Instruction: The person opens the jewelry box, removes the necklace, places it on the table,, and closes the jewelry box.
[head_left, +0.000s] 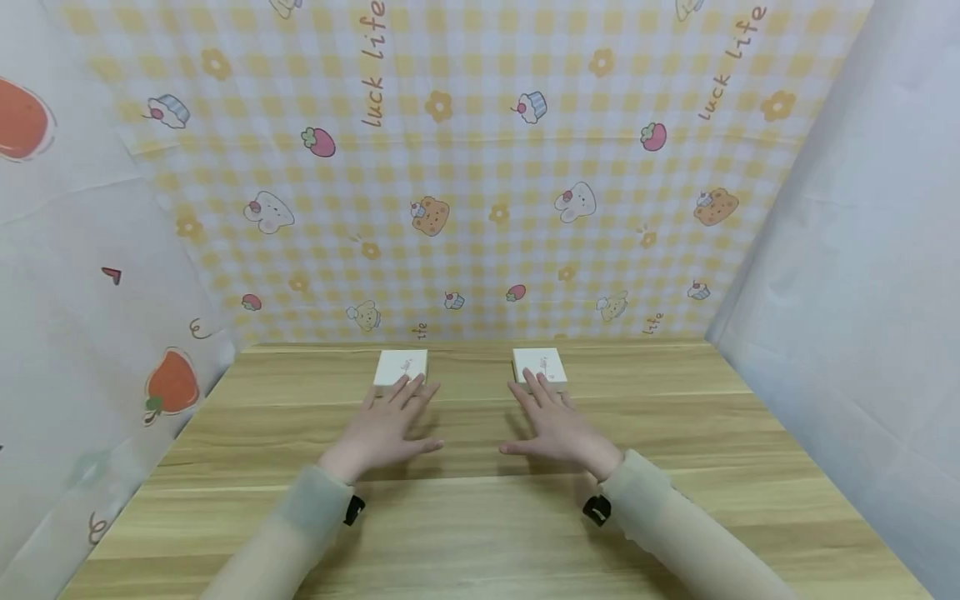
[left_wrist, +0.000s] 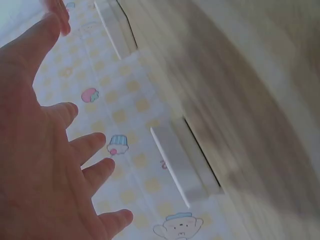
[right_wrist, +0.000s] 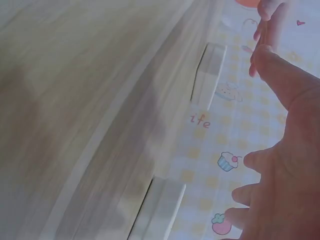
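Two small white boxes lie apart near the back of the table: a left box [head_left: 400, 363] and a right box [head_left: 538, 362], both with faint print on top. My left hand [head_left: 382, 435], fingers spread, overlaps the front edge of the left box in the head view. In the left wrist view this hand [left_wrist: 45, 170] is above the level of the left box [left_wrist: 177, 162] and holds nothing. My right hand [head_left: 558, 429] spreads likewise before the right box, its fingertips overlapping it. The right wrist view shows the right hand [right_wrist: 287, 170] raised above the right box [right_wrist: 159, 210], holding nothing.
A wood-grain table [head_left: 480, 533] runs back to a yellow checked cloth [head_left: 480, 167] with cartoon prints. White cloth hangs at the left [head_left: 75, 333] and the right [head_left: 847, 317]. Dark wrist devices show below both cuffs.
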